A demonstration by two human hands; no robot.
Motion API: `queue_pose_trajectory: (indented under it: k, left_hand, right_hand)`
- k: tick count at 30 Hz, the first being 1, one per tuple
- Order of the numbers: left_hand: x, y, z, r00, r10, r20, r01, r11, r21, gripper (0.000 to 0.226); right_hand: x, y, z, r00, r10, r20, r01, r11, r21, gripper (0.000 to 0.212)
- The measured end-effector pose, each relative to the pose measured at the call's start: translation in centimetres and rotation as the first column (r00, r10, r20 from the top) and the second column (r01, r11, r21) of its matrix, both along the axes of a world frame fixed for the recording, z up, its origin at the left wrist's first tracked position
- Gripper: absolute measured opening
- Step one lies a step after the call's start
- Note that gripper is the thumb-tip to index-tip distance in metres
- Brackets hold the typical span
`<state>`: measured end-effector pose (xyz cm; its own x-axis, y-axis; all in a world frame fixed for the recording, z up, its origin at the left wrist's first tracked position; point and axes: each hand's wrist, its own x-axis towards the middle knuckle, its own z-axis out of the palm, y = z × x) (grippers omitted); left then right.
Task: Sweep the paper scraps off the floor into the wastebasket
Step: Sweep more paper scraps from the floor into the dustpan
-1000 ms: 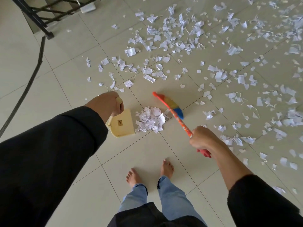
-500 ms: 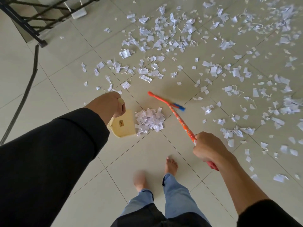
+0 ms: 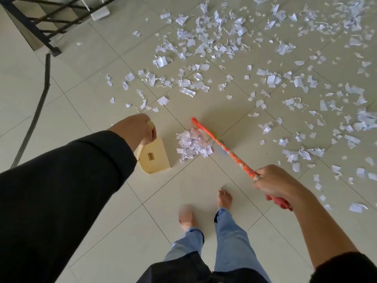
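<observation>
Head view looks down at a cream dustpan (image 3: 156,158) resting on the tiled floor (image 3: 98,211). Left hand (image 3: 135,129) grips the dustpan's handle from above. Just right of the dustpan lies a small heap of paper scraps (image 3: 192,145), with the orange broom (image 3: 223,147) touching the heap's far side. Right hand (image 3: 274,183) is curled round the broom's handle, further right of the dustpan. Loose scraps (image 3: 271,79) are scattered beyond and to the right of the dustpan. Two bare feet (image 3: 224,198) stand nearer than it.
</observation>
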<state>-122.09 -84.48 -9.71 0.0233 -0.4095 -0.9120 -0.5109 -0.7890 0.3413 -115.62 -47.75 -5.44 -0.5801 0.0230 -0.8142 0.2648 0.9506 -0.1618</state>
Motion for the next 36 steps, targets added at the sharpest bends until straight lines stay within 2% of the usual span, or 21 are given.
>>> queue_pose_trajectory:
  k: [4,5,9,14,17,18,19,20,21,22,23,24,25,26,27,28,29,30,32,34,36]
  left_hand:
    - [0.6,-0.7,1.9,0.99,-0.077,-0.122,0.074,0.997,-0.028,0.022]
    - [0.7,-0.6,1.7,0.98,-0.169,-0.102,0.164,0.985,-0.054,0.021]
    - [1.2,-0.2,1.3,0.997,0.05,-0.055,-0.049,0.999,0.019,0.019]
    - [1.9,0.7,1.2,0.998,-0.032,-0.047,0.034,0.999,0.036,0.02]
    - [1.2,-0.4,0.8,0.997,0.065,-0.048,-0.063,0.997,0.036,0.018]
    - [1.4,-0.7,0.7,0.979,0.16,-0.125,-0.159,0.987,0.02,0.021]
    - [1.0,-1.5,0.2,0.97,0.211,-0.122,-0.212,0.977,0.0,0.052]
    - [0.9,-1.7,0.1,0.982,0.157,-0.109,-0.162,0.986,-0.042,0.067]
    - [0.8,-2.0,-0.1,0.966,0.229,-0.117,-0.229,0.973,0.007,0.056]
    - [1.2,-2.7,0.2,0.942,0.303,-0.142,-0.292,0.952,0.094,0.03]
    - [1.5,-3.1,0.2,0.951,0.291,-0.1,-0.272,0.948,0.167,0.028]
    - [1.3,-3.5,0.4,0.986,0.133,-0.103,-0.102,0.96,0.259,0.057]
    - [2.0,-3.0,1.4,0.998,-0.016,-0.061,0.026,0.984,0.175,0.08]
    - [2.2,-3.1,0.7,0.997,-0.052,-0.059,0.059,0.991,0.12,0.079]
    - [2.6,-3.5,0.0,0.993,0.037,-0.116,-0.018,0.987,0.161,0.053]
    - [2.7,-3.2,0.4,0.991,0.08,-0.111,-0.071,0.994,0.082,0.024]
    - [2.7,-3.0,0.2,0.991,0.123,0.046,-0.124,0.991,0.04,0.008]
    - [2.9,-3.3,-0.6,0.985,0.157,0.077,-0.162,0.985,0.055,0.005]
    - [3.6,-3.1,0.2,0.997,0.083,0.004,-0.083,0.996,-0.019,0.005]
    - [4.2,-3.4,0.6,1.0,-0.029,-0.011,0.03,0.998,0.047,0.014]
    - [4.6,-3.9,0.7,0.998,0.042,-0.055,-0.039,0.997,0.061,0.008]
  right_hand:
    - [1.5,-1.4,-0.4,0.996,-0.052,-0.077,0.054,0.998,0.029,0.013]
    - [1.8,-2.3,-1.0,0.994,-0.079,-0.081,0.082,0.996,0.036,0.015]
    - [1.9,-5.0,-3.4,0.992,-0.124,-0.008,0.124,0.992,0.015,0.02]
    - [3.8,-8.1,-4.6,0.992,0.008,0.127,0.002,0.997,-0.079,0.02]
    - [4.6,-8.8,-3.7,0.985,0.053,0.164,-0.02,0.98,-0.199,0.01]
    - [4.6,-8.6,-3.1,0.983,0.066,0.169,-0.024,0.97,-0.241,0.008]
    - [4.4,-8.4,-2.4,0.984,0.075,0.164,-0.028,0.962,-0.273,0.01]
    - [4.3,-8.2,-1.5,0.985,0.084,0.152,-0.037,0.956,-0.292,0.011]
    - [4.3,-8.0,-0.7,0.986,0.095,0.135,-0.048,0.95,-0.31,0.012]
    - [4.3,-7.8,0.0,0.988,0.099,0.12,-0.056,0.946,-0.319,0.014]
    - [4.5,-7.8,0.5,0.99,0.098,0.104,-0.06,0.945,-0.321,0.016]
    - [4.7,-7.8,0.5,0.992,0.097,0.086,-0.066,0.948,-0.311,0.015]
    - [5.0,-8.0,0.4,0.993,0.103,0.058,-0.082,0.953,-0.291,0.013]
    - [5.3,-8.4,0.0,0.993,0.117,0.027,-0.106,0.96,-0.259,0.01]
    - [5.6,-9.0,-0.5,0.99,0.139,0.005,-0.134,0.966,-0.222,0.008]
    - [6.0,-9.6,-1.2,0.988,0.151,0.0,-0.149,0.97,-0.194,0.008]
    - [6.2,-10.3,-1.9,0.989,0.149,0.011,-0.145,0.973,-0.182,0.008]
    - [6.4,-10.9,-2.7,0.992,0.124,0.038,-0.114,0.974,-0.195,0.009]
    - [6.6,-11.8,-3.9,0.991,0.05,0.122,-0.014,0.961,-0.277,0.007]
    - [6.7,-12.1,-4.5,0.982,-0.014,0.189,0.08,0.933,-0.35,0.005]
    - [6.7,-11.7,-3.7,0.976,-0.043,0.214,0.126,0.913,-0.389,0.009]
